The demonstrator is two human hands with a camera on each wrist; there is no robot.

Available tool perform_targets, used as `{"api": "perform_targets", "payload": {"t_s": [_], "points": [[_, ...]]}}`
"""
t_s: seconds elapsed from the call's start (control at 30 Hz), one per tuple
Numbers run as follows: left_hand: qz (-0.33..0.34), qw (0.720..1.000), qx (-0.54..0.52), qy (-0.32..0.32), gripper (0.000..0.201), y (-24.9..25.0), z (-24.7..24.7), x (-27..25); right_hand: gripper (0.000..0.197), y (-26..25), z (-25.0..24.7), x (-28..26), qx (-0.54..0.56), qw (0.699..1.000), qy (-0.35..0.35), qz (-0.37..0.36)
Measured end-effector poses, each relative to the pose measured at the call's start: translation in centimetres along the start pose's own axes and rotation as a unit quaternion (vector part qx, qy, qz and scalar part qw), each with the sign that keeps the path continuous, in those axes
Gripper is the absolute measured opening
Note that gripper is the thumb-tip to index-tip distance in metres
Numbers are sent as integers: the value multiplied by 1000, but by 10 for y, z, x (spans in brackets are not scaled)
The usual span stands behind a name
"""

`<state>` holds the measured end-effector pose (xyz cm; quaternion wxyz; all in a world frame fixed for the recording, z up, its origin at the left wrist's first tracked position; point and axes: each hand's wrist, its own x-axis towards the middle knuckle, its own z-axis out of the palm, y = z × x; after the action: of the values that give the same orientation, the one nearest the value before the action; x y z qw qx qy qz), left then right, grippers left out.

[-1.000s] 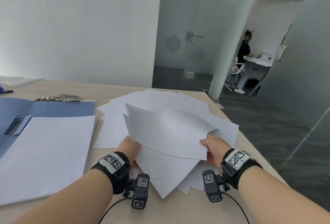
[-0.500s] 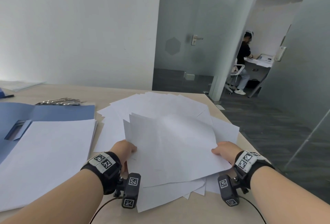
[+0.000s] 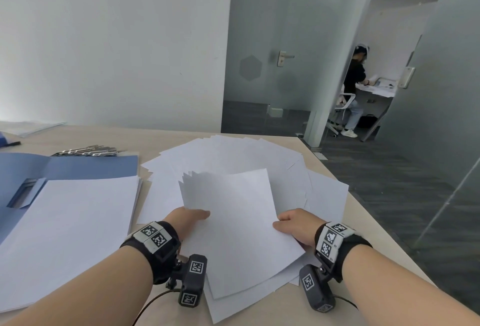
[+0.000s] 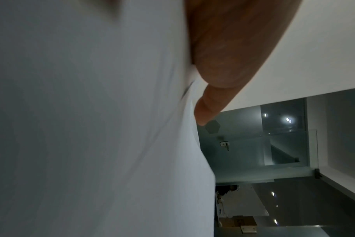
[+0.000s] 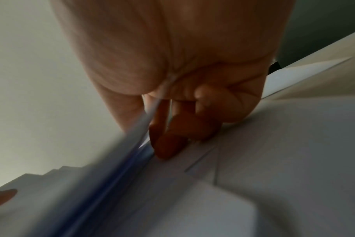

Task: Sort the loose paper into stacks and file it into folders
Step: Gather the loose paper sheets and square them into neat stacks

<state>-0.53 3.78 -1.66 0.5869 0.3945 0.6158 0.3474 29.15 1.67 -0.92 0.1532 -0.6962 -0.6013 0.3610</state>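
Nearest, two forearms with black wrist straps, a small marker-covered camera slung under each. Left hand (image 3: 188, 219) at the left edge of a bundle (image 3: 233, 221) of white sheets, thumb flat across the top face and fingers hidden beneath: a pinch grip on the bundle. Same grip in the left wrist view, thumb (image 4: 209, 105) pressed against the paper. Right hand (image 3: 298, 227) at the bundle's right edge, thumb on top; in the right wrist view, fingers (image 5: 172, 141) curled under the sheet edges, clamping them against the thumb. Bundle raised between both hands and tilted, far edges fanned at the upper left corner, near corner hanging over loose paper (image 3: 233, 154) spread on the table (image 3: 342, 193). More loose sheets under and beyond the bundle, overlapping at many angles, reaching toward the table's far right corner.

Left of the hands, a neat stack (image 3: 65, 234) of white sheets lying on an open blue folder (image 3: 72, 167), well apart from the bundle. Beyond the folder, a row of metal clips (image 3: 88, 151). At the far left edge, more paper, too small to tell apart.

Past the table, a white wall, a frosted glass door (image 3: 259, 66) with a metal handle, a pillar, grey carpet. Through the doorway on the right, a person (image 3: 354, 92) in dark top and light trousers bent over a desk.
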Motion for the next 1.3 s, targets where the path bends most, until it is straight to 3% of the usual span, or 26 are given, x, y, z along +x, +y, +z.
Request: {"api": "perform_targets", "payload": {"t_s": [0.13, 0.17, 0.27, 0.4, 0.5, 0.53, 0.7, 0.83, 0.93, 1.03, 1.13, 1.3], "points": [[48, 998, 45, -12, 55, -2, 1, -3, 21, -3, 2, -3, -7, 1000, 0, -6], [65, 997, 43, -14, 54, -2, 1, -4, 25, -3, 2, -3, -1, 1000, 13, -5], [130, 991, 39, -18, 37, 5, 4, -22, 64, -2, 0, 1, 56, 996, 72, 20], [193, 981, -1, -38, 25, 15, 2, -34, 86, -11, -3, 0, 270, 961, 66, 12], [242, 969, 21, -47, 30, 28, -3, -41, 44, -28, -7, -14, 347, 933, 64, -66], [255, 965, 33, -46, 32, 32, -5, -44, 39, -33, -7, -15, 353, 928, 82, -88], [302, 950, 66, -35, 45, 52, -14, -51, 27, -52, -11, -22, 320, 914, 160, -192], [338, 938, 71, 7, 27, 68, -15, -58, 27, -70, -17, -32, 319, 895, 203, -236], [356, 932, 50, 38, 34, 76, -15, -62, 11, -77, -18, -37, 322, 881, 237, -251], [368, 927, 52, 57, 39, 72, -16, -59, 29, -77, -13, -39, 319, 881, 244, -249], [365, 927, 34, 75, 34, 64, -13, -57, 14, -77, -9, -42, 341, 872, 238, -258], [341, 938, 24, 53, 33, 58, -6, -55, 25, -77, -8, -44, 345, 865, 239, -275]]}}
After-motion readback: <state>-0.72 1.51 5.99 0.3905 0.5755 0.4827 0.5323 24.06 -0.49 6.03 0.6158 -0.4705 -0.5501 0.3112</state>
